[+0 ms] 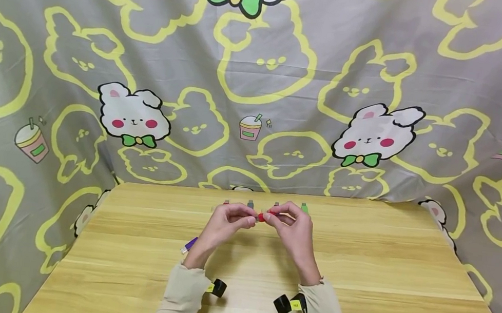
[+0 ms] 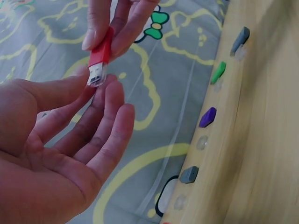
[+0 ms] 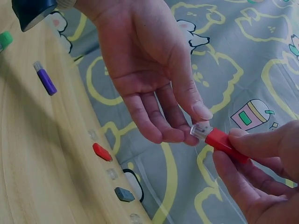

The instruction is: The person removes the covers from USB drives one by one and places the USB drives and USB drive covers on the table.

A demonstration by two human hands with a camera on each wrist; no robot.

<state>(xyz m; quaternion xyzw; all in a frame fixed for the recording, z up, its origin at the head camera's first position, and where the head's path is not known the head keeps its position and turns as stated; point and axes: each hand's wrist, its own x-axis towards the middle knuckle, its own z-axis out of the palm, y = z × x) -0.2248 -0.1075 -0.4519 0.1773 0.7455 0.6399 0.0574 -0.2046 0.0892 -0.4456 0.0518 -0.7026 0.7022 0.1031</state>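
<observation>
Two hands are in view, the left hand (image 1: 225,223) and the right hand (image 1: 295,229), with one red USB stick (image 3: 219,140) between them. On the table (image 1: 358,272) lies one purple USB stick (image 1: 189,245). Along the table's far edge stand small coloured caps: the left wrist view shows two grey caps (image 2: 189,174), one green cap (image 2: 217,72) and one purple cap (image 2: 208,117), while the right wrist view shows one red cap (image 3: 102,152).
</observation>
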